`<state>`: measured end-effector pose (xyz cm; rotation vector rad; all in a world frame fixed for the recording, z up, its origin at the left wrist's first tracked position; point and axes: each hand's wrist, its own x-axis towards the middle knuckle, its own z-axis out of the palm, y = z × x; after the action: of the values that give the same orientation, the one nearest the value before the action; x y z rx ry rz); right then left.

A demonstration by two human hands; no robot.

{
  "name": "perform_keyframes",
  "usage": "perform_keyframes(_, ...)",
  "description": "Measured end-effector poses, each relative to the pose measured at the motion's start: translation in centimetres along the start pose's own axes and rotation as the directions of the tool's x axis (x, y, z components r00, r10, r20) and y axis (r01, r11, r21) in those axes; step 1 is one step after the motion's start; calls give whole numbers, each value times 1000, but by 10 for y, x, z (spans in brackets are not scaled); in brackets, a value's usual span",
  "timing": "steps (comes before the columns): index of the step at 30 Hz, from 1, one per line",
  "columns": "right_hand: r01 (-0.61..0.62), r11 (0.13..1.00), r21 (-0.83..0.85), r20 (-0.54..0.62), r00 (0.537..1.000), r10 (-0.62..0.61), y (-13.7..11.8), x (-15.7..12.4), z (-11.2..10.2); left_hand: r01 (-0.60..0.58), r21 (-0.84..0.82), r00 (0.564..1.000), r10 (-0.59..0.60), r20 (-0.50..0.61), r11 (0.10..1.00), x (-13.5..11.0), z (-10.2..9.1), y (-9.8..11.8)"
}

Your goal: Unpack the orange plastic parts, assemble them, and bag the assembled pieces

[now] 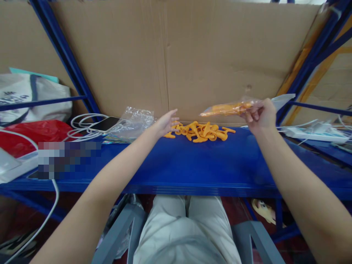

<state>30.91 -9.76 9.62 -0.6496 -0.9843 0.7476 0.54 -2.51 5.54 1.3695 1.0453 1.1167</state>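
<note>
My right hand (261,113) is closed on a clear plastic bag (228,108) with orange pieces inside, held up above the shelf on the right. The bag lies nearly level, its filled end pointing left and its loose end sticking out past my hand. My left hand (166,124) reaches forward with its fingers apart and holds nothing. It is at the left end of a heap of orange plastic pieces (203,132); whether it touches them I cannot tell. To its left lie crumpled clear plastic bags (134,123).
The blue shelf (198,165) has a cardboard wall (192,55) behind it and blue posts at both sides. On the left are a phone (106,124), coiled white cables (79,126), a red bag (38,134) and a cloth bag (52,99). A white power strip (316,134) lies at right.
</note>
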Motion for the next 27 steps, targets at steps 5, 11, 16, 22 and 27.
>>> perform_keyframes(5,-190,978,80,219,961,169,18,10,32,64,-178,994,-46,104,982,-1,17,3)
perform_keyframes(11,-467,883,47,264,858,441,81,6,36,184,-135,950,-141,278,974,-14,13,-17)
perform_keyframes(16,-533,845,-35,191,826,530,101,-4,31,186,-68,971,-172,168,980,-13,21,-25)
perform_keyframes(22,-462,868,-180,236,837,494,91,-13,26,193,-89,980,-187,76,977,-9,22,-31)
perform_keyframes(27,-384,873,-301,126,891,436,98,-12,24,196,-29,976,-192,107,980,-10,15,-31)
